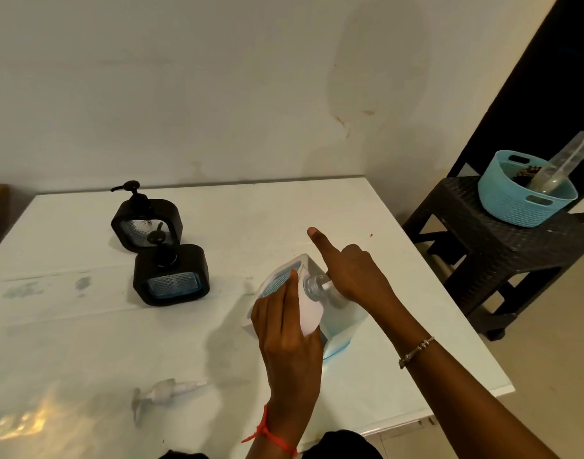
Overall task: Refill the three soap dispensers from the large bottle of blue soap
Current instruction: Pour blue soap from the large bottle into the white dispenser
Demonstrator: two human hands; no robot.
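Note:
My left hand (pixel 284 336) grips a white square soap dispenser (pixel 312 313) from its left side and holds it tilted on the white table (pixel 85 342). My right hand (pixel 353 276) curls round the silver pump collar (pixel 315 286) at the dispenser's top, with the index finger pointing straight up. A translucent, blue-tinted body (pixel 342 326) shows under my right hand; I cannot tell whether it belongs to the dispenser. Two black dispensers with their pumps on stand at the left, one farther back (pixel 145 223) and one nearer (pixel 171 276), the nearer showing blue soap.
A loose clear pump (pixel 164 392) lies on the table near the front left. Right of the table, a dark wicker stool (pixel 482 250) carries a teal basket (pixel 516 207) holding a tall clear bottle (pixel 569 157). Faint blue smears mark the table's left side.

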